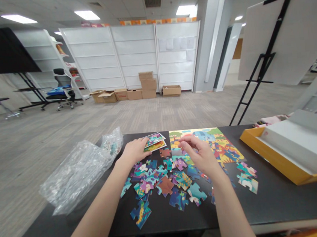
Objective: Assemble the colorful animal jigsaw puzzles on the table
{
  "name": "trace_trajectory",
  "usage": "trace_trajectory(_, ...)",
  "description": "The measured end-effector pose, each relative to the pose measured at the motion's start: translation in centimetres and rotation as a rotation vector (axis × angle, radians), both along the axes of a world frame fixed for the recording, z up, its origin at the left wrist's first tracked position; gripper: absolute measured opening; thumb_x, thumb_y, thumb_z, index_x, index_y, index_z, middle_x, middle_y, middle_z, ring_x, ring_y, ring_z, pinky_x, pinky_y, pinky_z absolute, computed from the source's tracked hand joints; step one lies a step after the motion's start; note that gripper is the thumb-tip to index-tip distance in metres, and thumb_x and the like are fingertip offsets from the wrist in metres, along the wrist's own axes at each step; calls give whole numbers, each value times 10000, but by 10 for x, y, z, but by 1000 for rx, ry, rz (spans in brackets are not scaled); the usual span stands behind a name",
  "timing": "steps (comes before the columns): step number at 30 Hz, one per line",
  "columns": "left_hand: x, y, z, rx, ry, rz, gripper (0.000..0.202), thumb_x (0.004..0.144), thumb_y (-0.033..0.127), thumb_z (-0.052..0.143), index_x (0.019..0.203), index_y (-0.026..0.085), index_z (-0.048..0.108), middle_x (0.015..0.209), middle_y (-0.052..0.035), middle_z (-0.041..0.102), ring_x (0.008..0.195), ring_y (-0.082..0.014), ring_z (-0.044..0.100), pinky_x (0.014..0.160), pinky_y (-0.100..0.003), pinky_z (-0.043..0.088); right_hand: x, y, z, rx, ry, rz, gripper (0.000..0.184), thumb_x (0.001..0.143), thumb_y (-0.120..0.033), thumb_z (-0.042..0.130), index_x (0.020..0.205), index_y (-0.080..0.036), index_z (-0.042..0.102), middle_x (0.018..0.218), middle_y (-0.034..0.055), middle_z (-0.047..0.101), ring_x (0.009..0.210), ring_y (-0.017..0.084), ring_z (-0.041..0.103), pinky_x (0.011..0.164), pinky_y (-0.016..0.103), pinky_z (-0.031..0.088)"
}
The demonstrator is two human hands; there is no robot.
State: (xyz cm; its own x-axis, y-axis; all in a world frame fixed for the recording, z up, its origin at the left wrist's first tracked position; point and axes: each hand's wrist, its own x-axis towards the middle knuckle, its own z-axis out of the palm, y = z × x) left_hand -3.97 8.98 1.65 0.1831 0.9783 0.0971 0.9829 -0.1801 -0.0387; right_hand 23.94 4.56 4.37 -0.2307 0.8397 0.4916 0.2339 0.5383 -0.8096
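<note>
My left hand [137, 151] is at the left end of two small picture cards [156, 146], its fingers over their edge and the thumb at the near side. My right hand [199, 152] hovers over a colourful animal puzzle picture [229, 147], fingers bent and the thumb a little apart from them; I see nothing between them. Between my arms lie many loose jigsaw pieces [165, 185] in blue, teal, purple and brown, some overlapping. A brown piece [165, 153] lies just below the cards. My right wrist and forearm hide some pieces.
Crumpled clear plastic packaging [76, 176] covers the table's left side. Two pieces [248, 182] lie apart on the right, near an open yellow box [278, 158] with a white inside. The black table's [102, 230] front edge is close to me. An easel [263, 66] stands beyond.
</note>
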Motion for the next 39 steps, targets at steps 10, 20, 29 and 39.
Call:
trace_trajectory(10, 2, 1, 8, 62, 4, 11, 431, 932, 471, 551, 1293, 237, 575, 1263, -119, 670, 1130, -302, 641, 900, -382, 497, 0, 0, 1, 6, 3, -13, 215, 954, -380, 578, 1003, -217, 709, 944, 52, 757, 796, 184, 695, 778, 326, 543)
trace_trajectory(20, -13, 9, 39, 90, 39, 167, 343, 950, 297, 428, 1149, 239, 701, 1045, -137, 766, 965, -327, 723, 779, -396, 520, -1, 2, -1, -5, -13, -24, 220, 951, -393, 572, 1002, -222, 700, 928, 53, 758, 790, 191, 695, 749, 327, 543)
trace_trajectory(29, -2, -19, 77, 429, -8, 207, 397, 1027, 328, 320, 1243, 263, 647, 1154, -90, 753, 1028, -302, 708, 732, -363, 496, -14, 16, -36, -55, -260, -212, 467, 892, -442, 626, 1277, -180, 592, 1279, 182, 665, 1031, 294, 690, 921, 468, 524)
trace_trajectory(39, 22, -83, 131, 817, -113, -56, 302, 1022, 294, 432, 1150, 262, 703, 1113, -16, 776, 997, -210, 721, 826, -308, 529, -26, 23, -36, -28, -10, -278, 879, 783, -509, 745, 1502, -177, 363, 1428, 219, 525, 1304, 345, 536, 1062, 526, 446)
